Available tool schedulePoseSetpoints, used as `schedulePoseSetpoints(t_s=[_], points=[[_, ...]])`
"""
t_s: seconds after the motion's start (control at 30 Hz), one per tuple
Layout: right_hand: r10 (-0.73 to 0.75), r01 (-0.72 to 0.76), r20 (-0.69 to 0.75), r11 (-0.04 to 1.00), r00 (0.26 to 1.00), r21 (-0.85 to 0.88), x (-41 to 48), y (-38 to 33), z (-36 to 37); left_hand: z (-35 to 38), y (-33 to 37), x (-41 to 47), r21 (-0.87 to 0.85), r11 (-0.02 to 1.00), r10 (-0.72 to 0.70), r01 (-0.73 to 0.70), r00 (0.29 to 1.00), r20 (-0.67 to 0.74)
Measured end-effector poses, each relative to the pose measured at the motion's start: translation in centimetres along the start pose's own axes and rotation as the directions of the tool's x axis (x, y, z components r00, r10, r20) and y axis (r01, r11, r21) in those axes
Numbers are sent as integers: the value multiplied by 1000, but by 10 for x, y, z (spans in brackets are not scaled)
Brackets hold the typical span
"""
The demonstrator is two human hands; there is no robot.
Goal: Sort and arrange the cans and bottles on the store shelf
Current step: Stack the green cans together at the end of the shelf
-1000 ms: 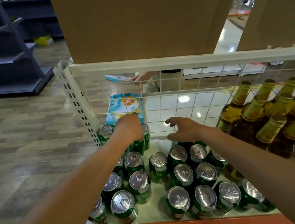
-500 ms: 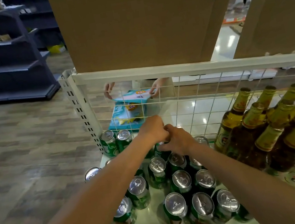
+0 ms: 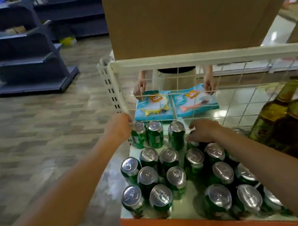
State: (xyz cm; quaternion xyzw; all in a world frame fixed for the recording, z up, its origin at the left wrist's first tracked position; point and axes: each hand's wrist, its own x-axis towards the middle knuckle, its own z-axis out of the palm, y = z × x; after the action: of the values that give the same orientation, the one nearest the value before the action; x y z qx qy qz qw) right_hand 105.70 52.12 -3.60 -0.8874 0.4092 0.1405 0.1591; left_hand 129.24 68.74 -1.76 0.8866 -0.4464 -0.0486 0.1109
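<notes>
Cans (image 3: 172,176): left grip (image 3: 118,126) clasps corner can (image 3: 139,134) by post (image 3: 109,88), right grip (image 3: 204,131) clasps inner can (image 3: 193,143).

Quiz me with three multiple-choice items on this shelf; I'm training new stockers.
1. Relative to the cans, the bottles stand: A to the left; B to the right; C on top.
2. The cans are: A red; B blue; C green.
3. The right hand: A lies flat on the orange edge; B curls over a back-row can; C grips a bottle neck.
Answers: 1 B: they fill the right side, beside the cans. 2 C: green sides under silver tops. 3 B: its fingers bend down onto that can.
</notes>
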Motion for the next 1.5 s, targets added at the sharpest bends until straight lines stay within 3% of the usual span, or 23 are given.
schedulePoseSetpoints(t_s=[0.13,0.3,0.6,1.0,1.23,1.5], points=[[-32,69,-274,990,961,123,1,-28,-1,9,-24,6,-1,981,196,-196,979,58],[-69,104,-263,987,962,121,19,-77,16,27,-38,12,24,942,332,-335,940,76],[-231,122,-281,926,932,-357,46,-109,35,50,-49,23,65,881,469,-468,883,3],[-222,136,-365,960,904,-246,58,-95,47,56,-40,22,-60,924,376,-378,926,-32],[-223,117,-396,955,891,-274,54,-97,49,63,-31,21,-138,947,287,-289,957,-40],[-203,156,-358,975,911,-156,42,-80,40,59,-31,19,-80,956,283,-284,959,-21]])
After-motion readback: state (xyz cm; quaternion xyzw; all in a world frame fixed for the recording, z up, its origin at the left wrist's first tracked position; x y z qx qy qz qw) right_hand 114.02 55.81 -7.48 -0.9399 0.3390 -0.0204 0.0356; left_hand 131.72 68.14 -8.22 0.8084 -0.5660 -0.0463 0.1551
